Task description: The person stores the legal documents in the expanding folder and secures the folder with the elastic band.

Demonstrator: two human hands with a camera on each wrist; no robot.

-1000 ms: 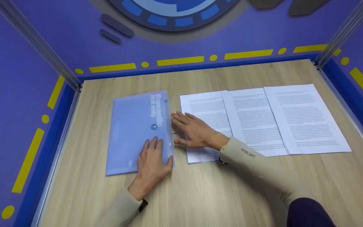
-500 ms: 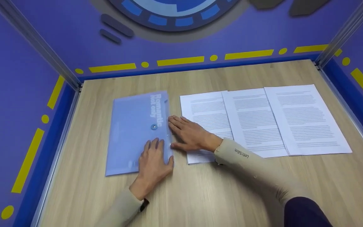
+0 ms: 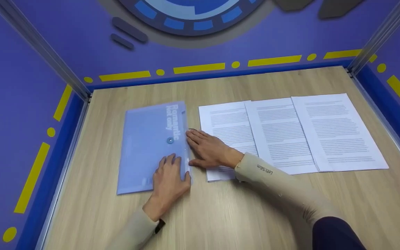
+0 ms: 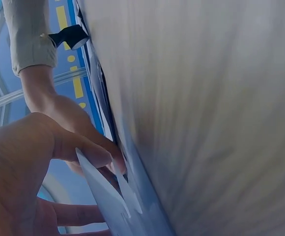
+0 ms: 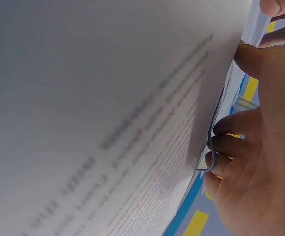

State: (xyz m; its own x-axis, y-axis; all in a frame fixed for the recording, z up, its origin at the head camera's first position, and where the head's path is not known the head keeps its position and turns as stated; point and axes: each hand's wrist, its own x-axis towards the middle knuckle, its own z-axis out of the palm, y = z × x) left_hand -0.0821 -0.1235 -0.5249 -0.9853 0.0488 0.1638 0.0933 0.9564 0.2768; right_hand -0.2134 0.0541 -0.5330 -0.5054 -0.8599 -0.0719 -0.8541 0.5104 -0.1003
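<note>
A translucent blue document folder (image 3: 139, 149) lies flat on the wooden table, with pale lettering and a round button (image 3: 170, 140) near its right side. My left hand (image 3: 168, 185) rests on its lower right part, fingers loosely bent on top and thumb by the right edge. Up close in the left wrist view, the thumb touches the folder's layered edge (image 4: 108, 191). My right hand (image 3: 210, 150) reaches across the nearest printed sheets (image 3: 229, 118), its outstretched fingertips at the folder's right edge. A thin dark cord loop (image 5: 213, 152) shows by those fingers in the right wrist view.
Two more stacks of printed paper, a middle one (image 3: 283, 128) and a right one (image 3: 339, 132), overlap in a row to the right. Purple-blue panels (image 3: 200, 52) with yellow marks wall the table (image 3: 217, 215) at the back and both sides.
My right hand has shifted slightly left and down, bringing its fingertips from beside the folder to its right edge. My left hand has hardly moved, and the folder and papers stay in place.
</note>
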